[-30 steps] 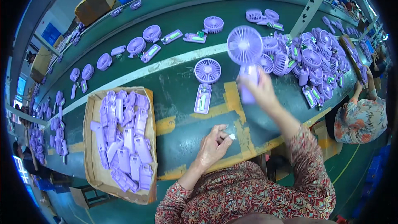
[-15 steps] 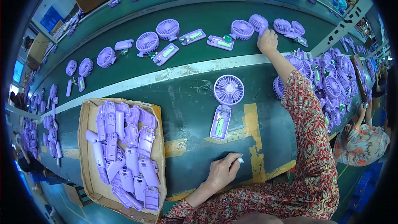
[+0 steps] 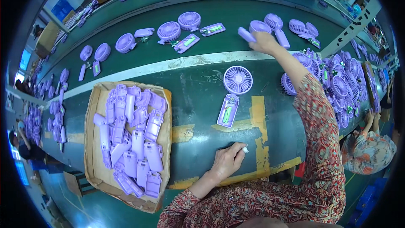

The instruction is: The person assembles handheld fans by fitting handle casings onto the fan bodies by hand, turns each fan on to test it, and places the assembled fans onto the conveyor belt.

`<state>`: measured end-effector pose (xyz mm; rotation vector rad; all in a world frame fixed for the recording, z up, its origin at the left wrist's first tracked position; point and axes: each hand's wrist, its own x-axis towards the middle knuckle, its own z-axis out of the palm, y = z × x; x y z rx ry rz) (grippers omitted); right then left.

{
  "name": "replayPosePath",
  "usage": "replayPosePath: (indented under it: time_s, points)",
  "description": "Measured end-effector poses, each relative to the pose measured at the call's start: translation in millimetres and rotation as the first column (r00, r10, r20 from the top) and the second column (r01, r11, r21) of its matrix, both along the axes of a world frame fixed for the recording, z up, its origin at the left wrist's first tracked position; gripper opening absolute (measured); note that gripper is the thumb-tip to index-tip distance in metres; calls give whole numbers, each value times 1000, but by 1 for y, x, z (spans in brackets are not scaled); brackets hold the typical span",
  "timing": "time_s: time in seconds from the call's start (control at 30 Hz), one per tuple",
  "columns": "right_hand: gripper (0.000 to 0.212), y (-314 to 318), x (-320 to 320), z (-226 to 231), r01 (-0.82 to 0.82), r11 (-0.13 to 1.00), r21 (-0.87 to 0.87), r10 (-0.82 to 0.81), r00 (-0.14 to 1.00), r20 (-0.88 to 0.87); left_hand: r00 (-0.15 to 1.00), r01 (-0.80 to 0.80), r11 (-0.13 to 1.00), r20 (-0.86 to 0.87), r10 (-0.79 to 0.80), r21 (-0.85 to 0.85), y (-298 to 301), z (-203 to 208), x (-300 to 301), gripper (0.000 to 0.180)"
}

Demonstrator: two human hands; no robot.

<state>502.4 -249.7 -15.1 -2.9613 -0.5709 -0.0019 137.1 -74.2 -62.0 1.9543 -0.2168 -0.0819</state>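
My right hand (image 3: 263, 43) reaches over the far green belt, fingers closed on the purple handle piece (image 3: 246, 34) of a handheld fan. The piece is tilted and slightly blurred, beside the round fan head (image 3: 260, 26). My left hand (image 3: 228, 161) rests near the table's front edge, fingers curled in. A small white thing (image 3: 245, 149) shows at its fingertips; whether it is held or worn I cannot tell. Ahead of this hand lies another purple fan (image 3: 238, 80), its handle (image 3: 228, 110) open with a green-wrapped part inside.
A cardboard tray (image 3: 93, 143) of purple handle shells stands at left. More fans with opened handles, such as one fan (image 3: 168, 31), lie along the belt (image 3: 139, 65). A heap of fans (image 3: 340, 85) is piled at right, near a metal post (image 3: 350, 27). Other people work at both sides.
My right hand has moved left from one fan to the neighbouring fan and taken hold of its handle piece, now raised and tilted. The left hand keeps its curled pose.
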Motion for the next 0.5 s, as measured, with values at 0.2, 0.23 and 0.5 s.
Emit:
replayPosePath:
  time_s: [0.2,0.23,0.5]
  points:
    - [34,-42,-105,63,-80,865,495,110,994,-31,988,-57,998,140,60,-26,26,25,-41,16]
    - [33,-53,-132,73,-59,854,517,99,994,-50,982,-76,997,173,74,7,34,35,-51,16]
    - [40,-128,-292,23,-245,913,327,200,966,164,879,-476,793,206,429,380,135,96,-105,13]
